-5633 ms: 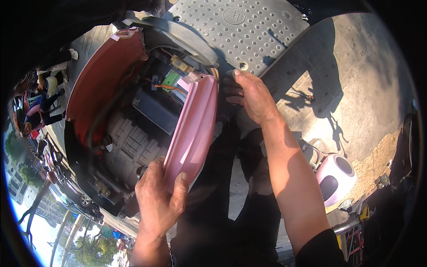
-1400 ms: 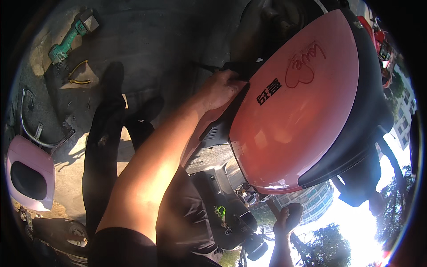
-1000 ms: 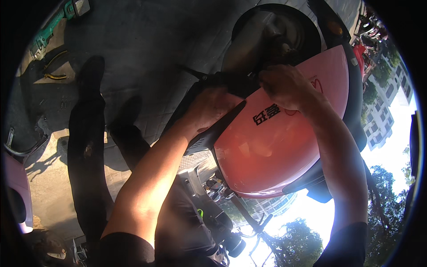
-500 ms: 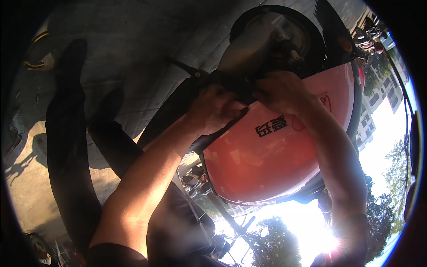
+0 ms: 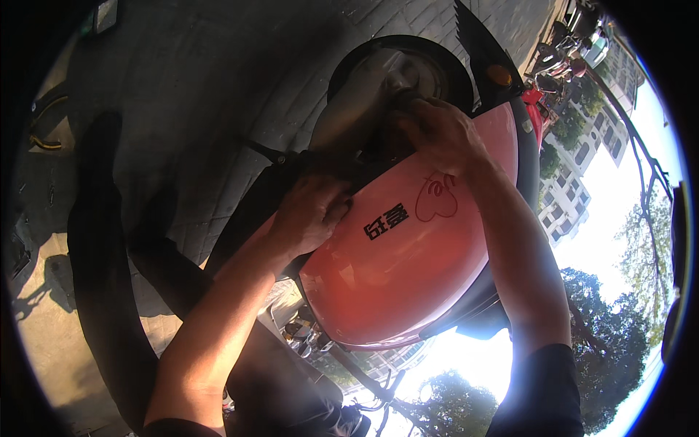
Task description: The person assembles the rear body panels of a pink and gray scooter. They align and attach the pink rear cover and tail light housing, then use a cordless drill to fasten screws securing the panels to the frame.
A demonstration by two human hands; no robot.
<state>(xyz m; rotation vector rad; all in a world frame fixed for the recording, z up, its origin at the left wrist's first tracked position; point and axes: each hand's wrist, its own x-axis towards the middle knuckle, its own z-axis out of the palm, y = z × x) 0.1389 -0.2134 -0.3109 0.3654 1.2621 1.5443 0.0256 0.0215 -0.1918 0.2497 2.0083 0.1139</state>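
Head view. Ground [image 5: 218, 80]: grey jointed paving, mostly shaded, with a sunlit strip toward its lower left. Surroundings: outdoors; pale building [image 5: 582, 171] at the right, trees [image 5: 604, 342] below it, bright sky [image 5: 604, 240] between, strong glare low on that side. Panel [image 5: 408, 277]: glossy, pinkish red, curved, at the centre; dark characters near its middle, heart outline toward its right end. Wheel [image 5: 426, 65]: just beyond the panel's upper edge, dark tyre, partly shadowed. Left hand [image 5: 309, 211]: at the upper-left edge of the panel, fingers bent; whether it grips the edge or only rests there cannot be told. Right hand [image 5: 444, 135]: over the panel's upper edge beside the wheel, fingers curled into shadow; anything in its grasp is hidden. Flap [image 5: 484, 44]: black, serrated along one side, above the panel's right end; carries an orange reflector [image 5: 499, 75]. Lever [image 5: 266, 151]: small, black, left of the wheel. Tool [image 5: 45, 143]: yellow-handled, blurred, by the ground's far left edge. Legs [image 5: 109, 284]: dark trousers, across the ground at left. Parked vehicles [image 5: 557, 62]: upper right, indistinct. Obstructions: right forearm [image 5: 520, 255] crosses the panel's right part; left hand covers its upper-left edge.
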